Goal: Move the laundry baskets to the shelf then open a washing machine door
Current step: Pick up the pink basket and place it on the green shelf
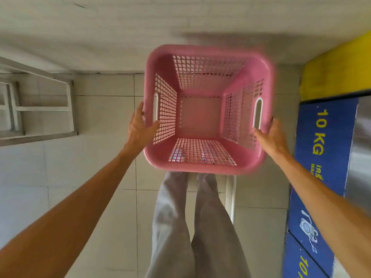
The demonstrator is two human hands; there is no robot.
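A pink plastic laundry basket [208, 51] with latticed walls and an empty inside hangs in the air in front of me, over my legs. My left hand [140, 127] grips its left rim beside the handle slot. On the opposite rim, my right hand [271, 137] holds the basket just below the right handle slot. A white metal shelf frame [43, 109] stands at the far left. Blue washing machine panels marked "10 KG" [323, 145] line the right edge, with a steel surface [361, 149] beside them.
The floor [104, 177] is pale tile with a wall [120, 27] ahead. A yellow panel [337, 73] sits above the blue machines. A white pipe-like frame [232, 197] shows below the basket near my legs in grey trousers [200, 227].
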